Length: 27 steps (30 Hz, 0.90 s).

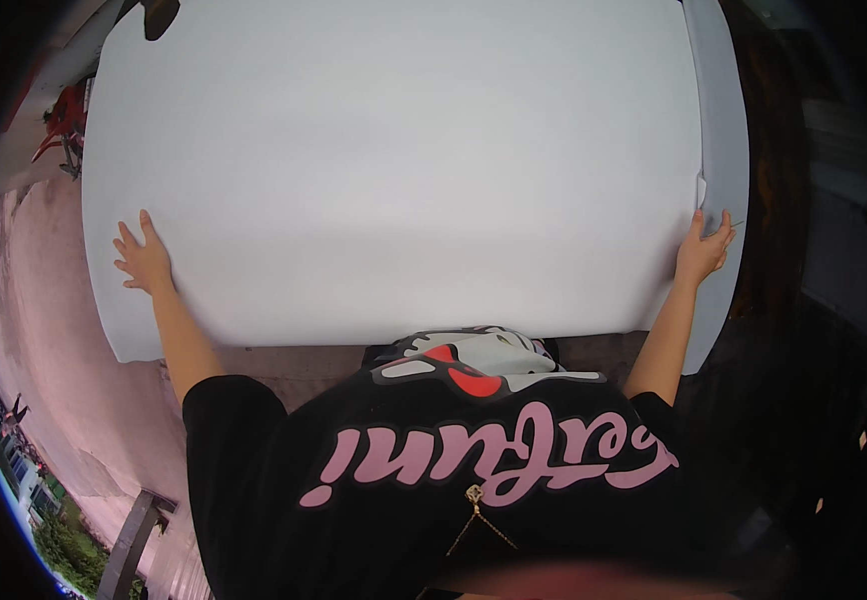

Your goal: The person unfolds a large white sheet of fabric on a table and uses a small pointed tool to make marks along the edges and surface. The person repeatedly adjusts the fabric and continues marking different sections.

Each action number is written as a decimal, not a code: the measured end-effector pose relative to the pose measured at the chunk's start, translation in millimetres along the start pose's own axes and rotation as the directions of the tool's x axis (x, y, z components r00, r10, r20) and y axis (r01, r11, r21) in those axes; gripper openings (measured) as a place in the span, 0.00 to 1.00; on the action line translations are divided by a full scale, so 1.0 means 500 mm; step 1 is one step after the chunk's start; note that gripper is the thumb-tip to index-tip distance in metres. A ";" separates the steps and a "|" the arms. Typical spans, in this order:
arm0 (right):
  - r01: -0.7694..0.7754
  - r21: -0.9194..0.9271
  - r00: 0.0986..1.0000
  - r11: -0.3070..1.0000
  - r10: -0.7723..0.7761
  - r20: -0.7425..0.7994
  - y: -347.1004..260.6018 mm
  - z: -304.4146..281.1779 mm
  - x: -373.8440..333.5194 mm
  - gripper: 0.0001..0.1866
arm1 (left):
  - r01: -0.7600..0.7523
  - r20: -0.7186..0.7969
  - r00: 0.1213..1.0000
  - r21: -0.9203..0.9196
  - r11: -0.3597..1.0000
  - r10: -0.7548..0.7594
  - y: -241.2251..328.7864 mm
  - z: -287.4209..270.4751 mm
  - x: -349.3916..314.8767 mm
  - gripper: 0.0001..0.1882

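- White sheet lies in front of the black shirt.
- Left hand spreads its grip on it; right hand meets the side strip, though I cannot tell whether its grip pinches.
- Uneven pulling could crease the strip.

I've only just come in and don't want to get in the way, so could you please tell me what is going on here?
A person in a black printed T-shirt has both bare hands at a large white sheet spread out in front of them. The left hand is spread open near the sheet's left side. The right hand is at the right, where a long edge borders a greyish strip; whether it grips anything there is unclear.
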State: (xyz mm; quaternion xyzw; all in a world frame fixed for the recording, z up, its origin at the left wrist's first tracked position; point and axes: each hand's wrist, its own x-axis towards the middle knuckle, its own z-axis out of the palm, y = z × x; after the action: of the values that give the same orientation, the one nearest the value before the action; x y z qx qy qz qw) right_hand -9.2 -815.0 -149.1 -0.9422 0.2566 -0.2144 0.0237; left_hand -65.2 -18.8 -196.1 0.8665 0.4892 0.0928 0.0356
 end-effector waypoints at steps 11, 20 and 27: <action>0.024 -0.186 0.985 0.982 0.008 0.171 0.154 -0.070 0.061 0.27 | -0.013 0.006 1.000 0.103 0.995 0.013 -0.015 0.020 0.044 0.43; -0.207 -0.398 0.973 0.893 0.229 0.006 0.403 -0.100 0.271 0.29 | -0.512 -0.117 0.834 -0.528 0.678 0.539 0.169 0.016 -0.128 0.26; -0.124 0.308 0.987 0.943 0.150 -0.062 0.342 0.008 0.120 0.26 | -0.638 0.017 0.731 -0.338 0.692 0.683 0.249 0.012 -0.447 0.25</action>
State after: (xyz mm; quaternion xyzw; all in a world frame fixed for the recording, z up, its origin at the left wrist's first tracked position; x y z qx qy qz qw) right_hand -41.8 -993.4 -155.7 -0.8973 0.2863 -0.2885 0.1721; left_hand -72.0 -273.9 -211.3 0.9717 0.1195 0.1130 0.1693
